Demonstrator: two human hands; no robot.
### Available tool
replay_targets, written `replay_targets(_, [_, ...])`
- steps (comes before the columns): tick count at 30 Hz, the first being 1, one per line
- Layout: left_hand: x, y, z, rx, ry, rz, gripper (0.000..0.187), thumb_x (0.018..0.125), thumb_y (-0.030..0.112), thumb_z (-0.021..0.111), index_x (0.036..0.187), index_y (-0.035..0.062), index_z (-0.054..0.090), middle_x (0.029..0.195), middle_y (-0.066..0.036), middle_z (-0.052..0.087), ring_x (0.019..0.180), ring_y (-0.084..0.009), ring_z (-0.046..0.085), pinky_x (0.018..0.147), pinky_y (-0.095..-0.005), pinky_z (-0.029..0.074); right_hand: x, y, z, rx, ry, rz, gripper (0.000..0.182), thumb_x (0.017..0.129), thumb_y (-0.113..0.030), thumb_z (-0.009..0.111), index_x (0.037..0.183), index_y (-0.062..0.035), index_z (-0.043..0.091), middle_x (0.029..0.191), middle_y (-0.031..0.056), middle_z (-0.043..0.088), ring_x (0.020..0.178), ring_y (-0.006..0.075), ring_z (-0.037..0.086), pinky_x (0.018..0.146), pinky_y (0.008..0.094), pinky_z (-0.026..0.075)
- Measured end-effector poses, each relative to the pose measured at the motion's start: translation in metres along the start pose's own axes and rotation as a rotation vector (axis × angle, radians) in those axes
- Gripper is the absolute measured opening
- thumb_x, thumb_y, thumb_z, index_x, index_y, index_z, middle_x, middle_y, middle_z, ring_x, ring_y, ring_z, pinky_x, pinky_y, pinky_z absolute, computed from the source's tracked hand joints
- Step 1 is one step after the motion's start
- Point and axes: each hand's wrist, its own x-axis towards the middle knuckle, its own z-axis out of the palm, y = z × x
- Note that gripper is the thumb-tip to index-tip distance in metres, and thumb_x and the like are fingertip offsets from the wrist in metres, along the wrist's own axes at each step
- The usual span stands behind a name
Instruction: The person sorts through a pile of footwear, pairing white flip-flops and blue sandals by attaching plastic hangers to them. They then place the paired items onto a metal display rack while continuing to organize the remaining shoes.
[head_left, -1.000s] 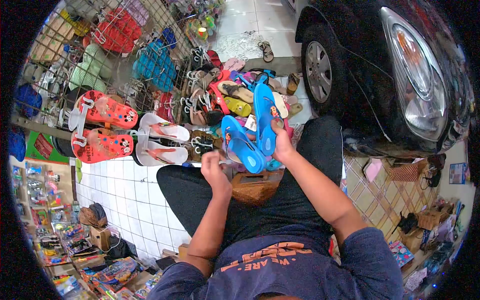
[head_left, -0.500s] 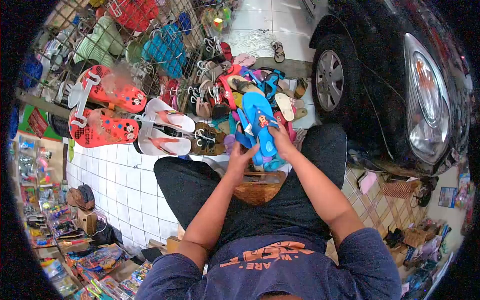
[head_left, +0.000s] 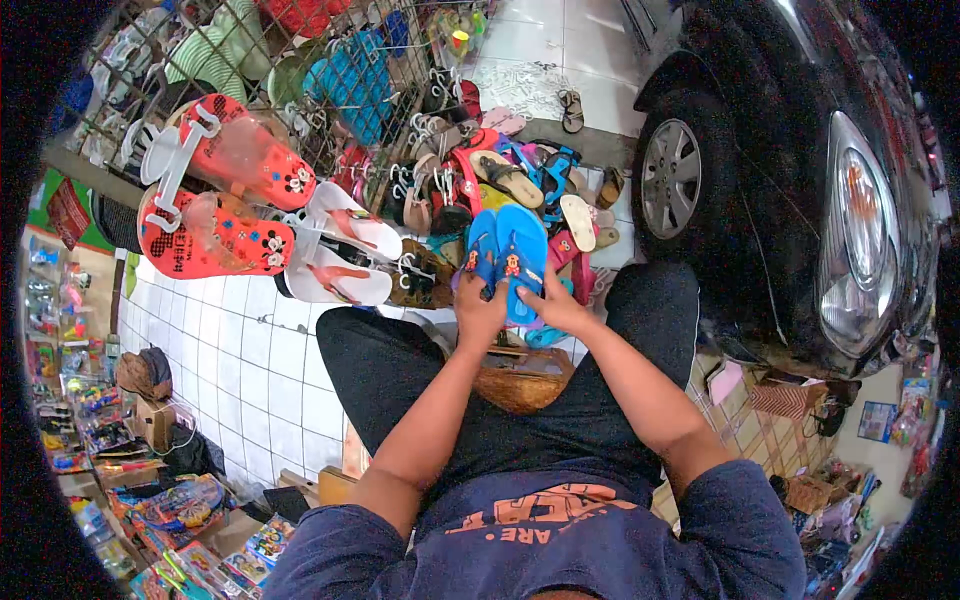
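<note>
A pair of blue sandals [head_left: 521, 238] stands side by side in front of me, soles up toward the camera, with a small cartoon figure on the straps. My left hand [head_left: 481, 308] closes around the heel end of the left sandal. At the heel of the right one, my right hand [head_left: 558, 305] grips with the thumb on top. Just beyond them lies a heap of mixed sandals, among them a beige sandal with a dark strap [head_left: 505, 178] and a cream one [head_left: 577, 222]. White sandals with orange straps [head_left: 345, 285] lie left of my left hand.
Red cartoon sandals on a white hanger [head_left: 215, 235] lie at the left, beneath a wire rack [head_left: 330, 70] of hanging footwear. A black car [head_left: 760, 180] stands close on the right. Between my legs is a brown woven basket [head_left: 520, 380]. Packaged goods [head_left: 180, 505] fill the lower left.
The two blue sandals, earlier overlapping and tilted, are now lined up side by side. My right hand has moved down to the heel. The head view has shifted slightly.
</note>
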Motion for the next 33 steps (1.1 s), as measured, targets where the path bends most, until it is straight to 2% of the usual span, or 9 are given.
replay_targets(1, [0.001, -0.001, 0.001, -0.010, 0.004, -0.004, 0.051, 0.074, 0.017, 0.071, 0.123, 0.0068, 0.058, 0.114, -0.020, 0.055, 0.106, -0.0362, 0.054, 0.089, -0.0403, 0.044, 0.000, 0.000, -0.001, 0.031, -0.017, 0.009, 0.066, 0.089, -0.019, 0.062, 0.139, -0.0019, 0.022, 0.131, 0.0153, 0.044, 0.121, 0.0221, 0.042, 0.101, 0.0360, 0.036])
replay_targets(3, [0.004, -0.001, 0.007, 0.010, 0.193, 0.068, 0.019, 0.073, 0.019, 0.070, 0.079, 0.0025, 0.063, 0.080, -0.013, 0.057, 0.073, -0.0319, 0.057, 0.064, -0.0403, 0.044, 0.002, -0.005, -0.004, 0.059, -0.035, 0.018, 0.066, 0.088, -0.019, 0.063, 0.138, -0.0015, 0.023, 0.131, 0.0151, 0.044, 0.121, 0.0224, 0.041, 0.101, 0.0358, 0.036])
replay_targets(10, [0.015, -0.013, 0.009, -0.025, 0.117, -0.077, 0.025, 0.070, 0.019, 0.071, 0.089, 0.0033, 0.067, 0.089, -0.016, 0.057, 0.085, -0.0362, 0.057, 0.075, -0.0422, 0.045, 0.015, -0.019, -0.027, 0.026, -0.123, 0.278, 0.068, 0.086, -0.030, 0.065, 0.135, -0.0010, 0.028, 0.127, 0.0147, 0.047, 0.115, 0.0221, 0.046, 0.097, 0.0335, 0.038])
replay_targets(13, [0.023, -0.022, 0.009, 0.084, 0.151, -0.088, 0.023, 0.071, 0.020, 0.070, 0.083, 0.0011, 0.066, 0.091, -0.018, 0.058, 0.085, -0.0373, 0.057, 0.074, -0.0428, 0.046, 0.038, -0.014, -0.027, -0.092, 0.198, 0.056, 0.046, 0.086, -0.026, 0.064, 0.119, -0.0011, 0.043, 0.108, 0.0108, 0.057, 0.103, 0.0186, 0.054, 0.089, 0.0338, 0.043])
replay_targets(19, [0.026, -0.029, 0.008, 0.113, 0.171, -0.322, 0.028, 0.073, 0.025, 0.070, 0.076, -0.0022, 0.063, 0.094, -0.022, 0.058, 0.089, -0.0403, 0.056, 0.076, -0.0456, 0.045, 0.122, -0.001, -0.022, -0.347, 0.420, -0.221, 0.034, 0.080, -0.019, 0.068, 0.105, 0.0000, 0.053, 0.093, 0.0128, 0.063, 0.084, 0.0208, 0.062, 0.076, 0.0332, 0.049])
replay_targets(23, [0.022, -0.028, 0.016, 0.099, 0.240, -0.453, 0.030, 0.073, 0.027, 0.069, 0.076, -0.0015, 0.063, 0.093, -0.022, 0.058, 0.088, -0.0410, 0.056, 0.075, -0.0467, 0.045, 0.192, 0.000, 0.000, -0.311, 0.411, -0.306, 0.030, 0.077, -0.017, 0.069, 0.099, 0.0011, 0.059, 0.088, 0.0154, 0.064, 0.078, 0.0242, 0.064, 0.072, 0.0340, 0.050])
replay_targets(30, [0.022, -0.037, 0.021, 0.092, 0.243, -0.530, 0.028, 0.074, 0.026, 0.068, 0.075, -0.0019, 0.062, 0.085, -0.024, 0.057, 0.084, -0.0424, 0.056, 0.074, -0.0477, 0.044, 0.250, -0.023, 0.036, -0.556, 0.136, -0.019, 0.040, 0.072, -0.023, 0.072, 0.103, -0.0001, 0.064, 0.086, 0.0162, 0.067, 0.080, 0.0290, 0.065, 0.076, 0.0386, 0.051])
replay_targets(32, [0.022, -0.036, 0.018, 0.058, 0.201, -0.561, 0.029, 0.075, 0.024, 0.067, 0.076, -0.0036, 0.062, 0.085, -0.024, 0.058, 0.084, -0.0421, 0.056, 0.074, -0.0479, 0.044, 0.266, -0.003, 0.040, -0.726, 0.166, -0.176, 0.041, 0.071, -0.023, 0.072, 0.108, -0.0064, 0.065, 0.088, 0.0160, 0.067, 0.082, 0.0321, 0.065, 0.077, 0.0424, 0.051])
replay_targets(33, [0.022, -0.033, 0.019, 0.061, 0.256, -0.555, 0.030, 0.075, 0.025, 0.067, 0.077, -0.0042, 0.062, 0.086, -0.025, 0.058, 0.084, -0.0425, 0.056, 0.075, -0.0476, 0.044, 0.261, -0.019, 0.040, -0.802, 0.075, -0.072, 0.042, 0.072, -0.024, 0.071, 0.112, -0.0160, 0.065, 0.091, 0.0171, 0.067, 0.086, 0.0339, 0.064, 0.077, 0.0442, 0.051])
